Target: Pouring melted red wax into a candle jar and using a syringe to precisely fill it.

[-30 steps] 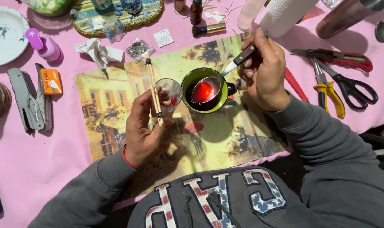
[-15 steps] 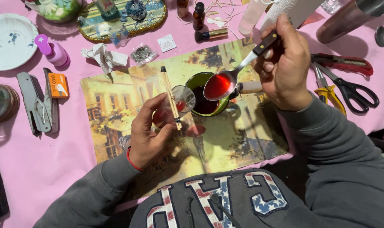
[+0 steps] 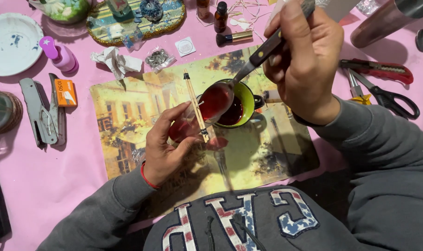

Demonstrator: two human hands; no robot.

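Right hand (image 3: pixel 304 60) pinches a spoon (image 3: pixel 220 100) of red liquid, tilted over the glass (image 3: pixel 183 128) gripped by the left hand (image 3: pixel 167 148). Glass partly filled; cup (image 3: pixel 241 104) at 3 o'clock holds more.

A placemat (image 3: pixel 127 116) lies at the centre of the table, and on it stand a cup (image 3: pixel 246 100) and, just left of the cup, a small glass (image 3: pixel 181 128) with two sticks (image 3: pixel 195 104) laid across its rim. Left of the placemat lie a stapler (image 3: pixel 42 111) and a plate (image 3: pixel 11 44); right of it, scissors (image 3: pixel 388 97); behind it, a small bottle (image 3: pixel 220 16).
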